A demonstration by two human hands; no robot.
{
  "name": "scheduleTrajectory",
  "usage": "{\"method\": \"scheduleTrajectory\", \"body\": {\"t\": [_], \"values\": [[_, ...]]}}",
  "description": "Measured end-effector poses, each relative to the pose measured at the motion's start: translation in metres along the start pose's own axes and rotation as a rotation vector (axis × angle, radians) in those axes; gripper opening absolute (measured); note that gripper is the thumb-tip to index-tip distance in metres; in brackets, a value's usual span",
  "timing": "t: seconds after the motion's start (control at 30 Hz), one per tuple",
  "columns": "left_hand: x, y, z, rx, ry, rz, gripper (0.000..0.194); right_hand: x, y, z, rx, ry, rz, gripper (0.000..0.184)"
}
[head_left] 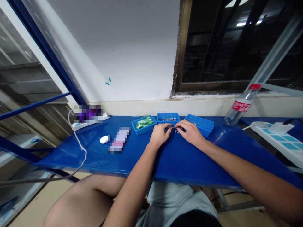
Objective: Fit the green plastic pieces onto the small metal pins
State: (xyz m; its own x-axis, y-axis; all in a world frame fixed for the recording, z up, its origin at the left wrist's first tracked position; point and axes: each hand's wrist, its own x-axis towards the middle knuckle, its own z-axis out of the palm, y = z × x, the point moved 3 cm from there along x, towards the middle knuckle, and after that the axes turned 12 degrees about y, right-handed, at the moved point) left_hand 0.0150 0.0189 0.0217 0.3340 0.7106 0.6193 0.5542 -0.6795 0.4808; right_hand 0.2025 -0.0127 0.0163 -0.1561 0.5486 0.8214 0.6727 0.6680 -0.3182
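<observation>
My left hand (160, 135) rests over the blue table, its fingers curled and thumb drawn in toward the fingertips. Facing it, my right hand (191, 132) is bent the same way, fingertips close to the left ones. Between them, thin shiny metal pieces (174, 129) show at table level; what each hand pinches is too small to make out. Just behind, a blue bin (168, 115) contains more small metal pieces (169, 119). To the left, another blue bin (141, 131) holds green plastic packets (145, 122). A third blue bin (203, 125) is partly covered by my right hand.
A white oval object (104, 139) and a blurred-out flat object (119, 140) lie left on the table (139, 160). A red-capped bottle (239, 107) stands right, near a power strip (281, 142). A cable (82, 154) crosses the left side. The wall (132, 56) rises behind.
</observation>
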Motion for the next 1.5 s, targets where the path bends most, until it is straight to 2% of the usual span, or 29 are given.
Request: {"method": "scheduleTrajectory", "body": {"t": [0.3, 0.57, 0.7, 0.77, 0.87, 0.93, 1.0, 1.13, 1.23, 1.37, 1.5], "values": [[0.000, 0.002, 0.000, -0.045, 0.004, -0.003, 0.029, 0.003, -0.012, -0.009, 0.047, 0.095, 0.036, 0.017], [0.004, -0.002, -0.004, -0.210, 0.140, -0.082, 0.016, -0.003, -0.001, -0.003, 0.138, 0.129, 0.269, 0.010], [0.004, -0.002, -0.003, -0.298, 0.142, -0.116, 0.015, -0.006, 0.006, 0.002, 0.107, 0.090, 0.317, 0.009], [0.004, -0.001, -0.002, -0.347, 0.122, -0.135, 0.018, -0.005, 0.005, 0.003, 0.104, 0.081, 0.321, 0.013], [0.003, 0.001, -0.002, -0.412, 0.091, -0.178, 0.030, -0.003, -0.001, 0.002, 0.119, 0.068, 0.311, 0.030], [0.002, 0.002, -0.002, -0.411, 0.075, -0.191, 0.039, -0.002, -0.005, 0.001, 0.126, 0.054, 0.291, 0.042], [0.001, 0.004, -0.002, -0.388, 0.049, -0.201, 0.044, -0.001, -0.007, 0.000, 0.123, 0.052, 0.273, 0.045], [-0.002, 0.006, -0.001, -0.374, -0.023, -0.228, 0.051, -0.002, -0.005, -0.002, 0.119, 0.085, 0.315, 0.026], [-0.003, 0.006, -0.001, -0.384, -0.017, -0.239, 0.051, -0.003, -0.002, -0.002, 0.117, 0.087, 0.330, 0.012], [-0.002, 0.004, 0.000, -0.445, -0.002, -0.217, 0.045, -0.002, -0.003, -0.001, 0.126, 0.062, 0.266, 0.009], [-0.001, 0.000, 0.003, -0.464, 0.006, -0.206, 0.047, -0.003, -0.001, 0.002, 0.155, 0.039, 0.289, 0.013]]}}
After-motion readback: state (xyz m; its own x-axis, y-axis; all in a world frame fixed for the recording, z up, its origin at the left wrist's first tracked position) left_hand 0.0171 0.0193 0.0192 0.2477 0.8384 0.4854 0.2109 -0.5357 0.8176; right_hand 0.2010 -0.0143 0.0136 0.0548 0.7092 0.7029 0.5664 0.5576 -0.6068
